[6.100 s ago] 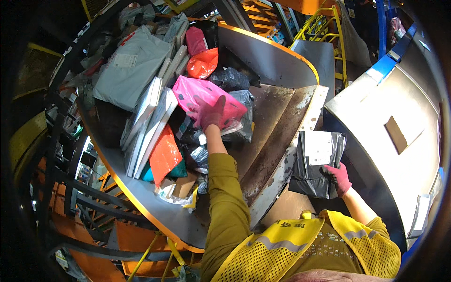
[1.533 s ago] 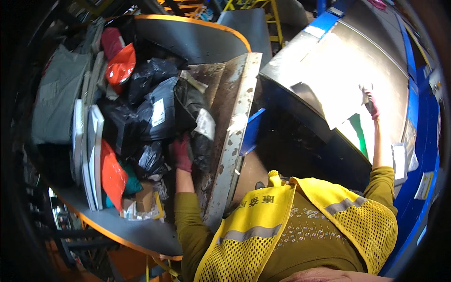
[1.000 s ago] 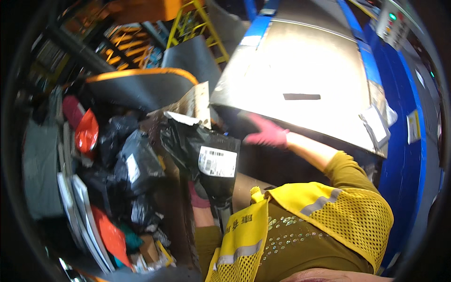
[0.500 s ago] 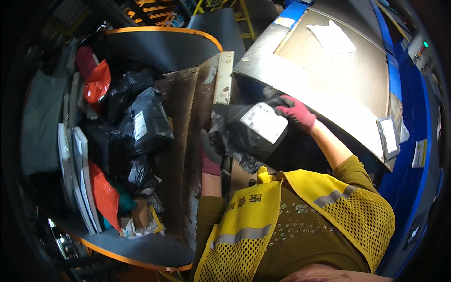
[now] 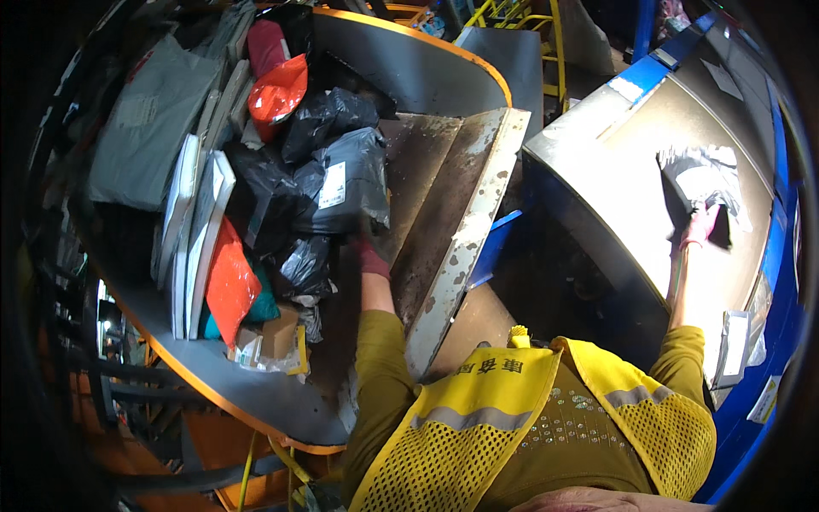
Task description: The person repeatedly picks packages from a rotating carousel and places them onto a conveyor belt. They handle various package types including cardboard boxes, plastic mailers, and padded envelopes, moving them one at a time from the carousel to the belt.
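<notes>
My right hand [image 5: 701, 227], in a pink and dark glove, reaches far over the conveyor belt. It grips the near edge of a black plastic parcel [image 5: 706, 177], whose top is washed out by strong light. My left hand [image 5: 368, 258], in a similar glove, reaches into the grey bin with the orange rim [image 5: 401, 36]. It is at the near lower edge of a black bagged parcel [image 5: 363, 175] with a white label. The fingers of that hand are lost against the dark plastic, so their grip does not show.
Grey parcels [image 5: 149, 119], flat white packages [image 5: 209, 243], red-orange bags [image 5: 230, 282] and a small carton [image 5: 277, 333] crowd the bin's left side. A worn metal lip [image 5: 469, 230] edges the bin towards the conveyor. A flat grey packet [image 5: 732, 346] lies at the conveyor's near corner.
My right hand has carried the black parcel from between bin and conveyor out over the belt. My left hand has left that parcel and moved into the bin. The view has swung left.
</notes>
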The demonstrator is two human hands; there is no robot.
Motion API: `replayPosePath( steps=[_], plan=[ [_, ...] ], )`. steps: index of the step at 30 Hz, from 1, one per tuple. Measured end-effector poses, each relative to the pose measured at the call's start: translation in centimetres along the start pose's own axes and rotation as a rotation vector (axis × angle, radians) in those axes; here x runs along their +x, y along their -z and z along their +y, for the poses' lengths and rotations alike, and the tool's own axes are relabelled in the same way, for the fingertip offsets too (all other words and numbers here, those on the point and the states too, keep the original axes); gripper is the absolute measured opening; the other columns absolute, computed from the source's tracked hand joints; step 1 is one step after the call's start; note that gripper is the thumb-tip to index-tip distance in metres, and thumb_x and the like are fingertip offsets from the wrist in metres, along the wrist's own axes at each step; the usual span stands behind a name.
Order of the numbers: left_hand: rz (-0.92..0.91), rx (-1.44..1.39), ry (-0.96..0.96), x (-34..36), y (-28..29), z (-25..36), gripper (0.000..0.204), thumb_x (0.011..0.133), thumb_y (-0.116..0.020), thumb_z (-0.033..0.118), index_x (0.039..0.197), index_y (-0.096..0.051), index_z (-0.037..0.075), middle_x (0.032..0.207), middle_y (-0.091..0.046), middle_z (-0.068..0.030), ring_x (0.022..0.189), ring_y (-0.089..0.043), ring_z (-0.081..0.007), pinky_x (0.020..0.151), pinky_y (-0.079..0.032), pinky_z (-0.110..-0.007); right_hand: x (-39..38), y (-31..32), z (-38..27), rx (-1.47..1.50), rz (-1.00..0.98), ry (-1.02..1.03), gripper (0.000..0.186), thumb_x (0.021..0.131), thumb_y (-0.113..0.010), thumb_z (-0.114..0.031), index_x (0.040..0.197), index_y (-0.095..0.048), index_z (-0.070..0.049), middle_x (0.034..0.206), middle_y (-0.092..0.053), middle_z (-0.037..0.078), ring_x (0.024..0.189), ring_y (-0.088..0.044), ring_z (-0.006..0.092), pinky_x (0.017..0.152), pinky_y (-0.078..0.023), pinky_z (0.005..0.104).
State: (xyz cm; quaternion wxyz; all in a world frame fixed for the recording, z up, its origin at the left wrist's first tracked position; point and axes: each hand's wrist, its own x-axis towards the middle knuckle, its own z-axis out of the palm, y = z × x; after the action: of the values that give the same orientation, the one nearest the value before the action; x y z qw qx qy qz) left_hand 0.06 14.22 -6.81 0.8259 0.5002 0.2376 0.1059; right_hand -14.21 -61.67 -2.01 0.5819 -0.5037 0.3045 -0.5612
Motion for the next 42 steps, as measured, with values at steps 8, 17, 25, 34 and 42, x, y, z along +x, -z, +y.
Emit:
replayPosePath(
  steps=[8, 17, 25, 34, 42],
  plan=[
    [-0.222, -0.063, 0.108, 4.8, -2.7, 6.0, 0.058, 0.089, -0.047, 0.052, 0.135, -0.042, 0.017, 0.136, -0.042, -0.0079, 0.126, -0.039, -0.0241, 0.101, -0.035, -0.042, -4.2, 5.5, -1.8, -0.705, 0.052, -0.080, 0.064, 0.083, -0.065, -0.016, 0.138, -0.035, -0.003, 0.124, -0.049, 0.015, 0.109, -0.050, 0.0288, 0.095, -0.038, 0.0370],
    [-0.475, -0.380, 0.273, 0.7, -2.9, 5.4, 0.067, 0.089, -0.043, 0.053, 0.139, -0.039, 0.010, 0.143, -0.039, -0.0077, 0.131, -0.036, -0.0267, 0.110, -0.027, -0.042, -12.4, -3.9, -7.3, -0.894, -0.101, 0.724, 0.074, 0.081, -0.065, -0.016, 0.143, -0.026, -0.002, 0.140, -0.036, 0.022, 0.126, -0.039, 0.0380, 0.104, -0.032, 0.0408],
    [-0.378, -0.389, 0.336, -18.3, -3.7, 6.2, 0.056, 0.089, -0.049, 0.048, 0.129, -0.049, 0.009, 0.120, -0.056, -0.0139, 0.100, -0.058, -0.0282, 0.091, -0.045, -0.045, -34.8, -10.5, -7.7, -0.115, -1.321, -0.097, 0.089, 0.085, -0.066, -0.028, 0.148, -0.007, -0.005, 0.150, -0.023, 0.019, 0.138, -0.024, 0.0247, 0.112, -0.020, 0.0345],
    [-0.301, 0.635, -0.170, -30.1, -2.8, -2.4, 0.055, 0.088, -0.062, 0.024, 0.134, -0.039, 0.002, 0.121, -0.053, -0.0103, 0.107, -0.052, -0.0209, 0.091, -0.042, -0.036, -40.1, -9.1, -12.8, 0.120, -1.113, -1.273, 0.097, 0.083, -0.066, -0.039, 0.148, 0.003, -0.019, 0.142, -0.032, 0.009, 0.125, -0.036, 0.0238, 0.097, -0.038, 0.0364],
    [-0.819, 0.605, -0.515, -23.6, -7.4, -3.7, 0.085, 0.079, -0.073, 0.023, 0.144, -0.023, 0.002, 0.145, -0.033, -0.0171, 0.134, -0.031, -0.0273, 0.109, -0.026, -0.036, -29.1, -9.0, -10.8, 0.452, -0.705, -1.012, 0.050, 0.085, -0.058, -0.037, 0.127, -0.050, -0.009, 0.126, -0.052, 0.007, 0.114, -0.049, 0.0225, 0.101, -0.036, 0.0380]
  ],
)
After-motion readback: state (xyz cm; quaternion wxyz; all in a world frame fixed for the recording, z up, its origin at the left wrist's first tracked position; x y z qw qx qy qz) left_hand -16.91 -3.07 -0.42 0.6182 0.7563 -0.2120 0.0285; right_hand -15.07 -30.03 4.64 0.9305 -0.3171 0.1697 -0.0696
